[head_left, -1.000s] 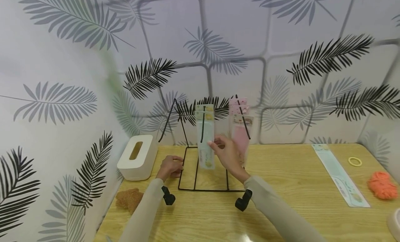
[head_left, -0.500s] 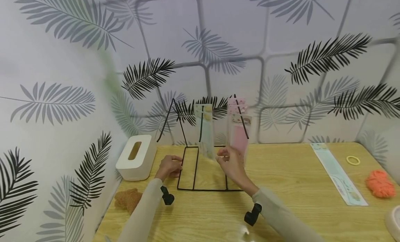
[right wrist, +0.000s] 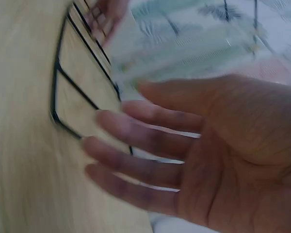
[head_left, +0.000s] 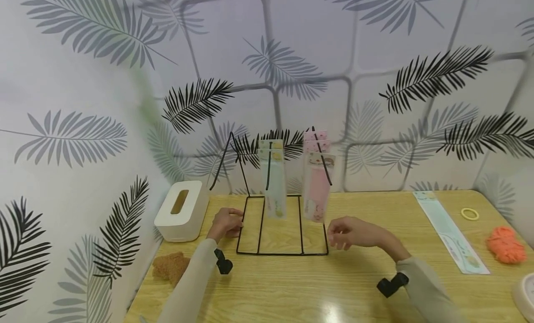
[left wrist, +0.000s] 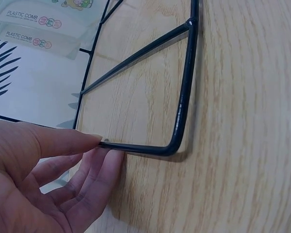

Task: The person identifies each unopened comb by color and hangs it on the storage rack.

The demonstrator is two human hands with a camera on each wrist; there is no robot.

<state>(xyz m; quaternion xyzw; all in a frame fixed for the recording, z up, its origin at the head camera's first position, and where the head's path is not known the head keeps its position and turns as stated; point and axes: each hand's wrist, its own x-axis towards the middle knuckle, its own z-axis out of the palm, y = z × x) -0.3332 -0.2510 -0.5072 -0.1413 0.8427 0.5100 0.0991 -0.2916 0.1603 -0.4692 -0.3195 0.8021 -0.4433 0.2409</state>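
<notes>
A black wire rack (head_left: 281, 254) stands on the table. Thumb and fingers of my left hand (head_left: 226, 222) pinch the left side bar of its base, seen closely in the left wrist view with the hand (left wrist: 43, 179) at the bar. Light green packets (head_left: 275, 193), printed "PLASTIC COMB" in the left wrist view, hang on the middle hook. Pink packets (head_left: 318, 188) hang on the right hook; the left hook is bare. My right hand (head_left: 354, 231) hovers beside the rack's front right corner, its fingers (right wrist: 150, 136) loosely bent with nothing between them.
A white tissue box (head_left: 183, 212) and a brown fuzzy cloth (head_left: 171, 266) lie left of the rack. On the right are a long green packet (head_left: 452, 235), a yellow ring (head_left: 469, 214) and an orange bundle (head_left: 506, 245). A patterned wall stands behind.
My right hand has drawn away from the hanging green packets, past the pink ones, to the right of the rack. The green packets swung and now hang straighter. My left hand has stayed put.
</notes>
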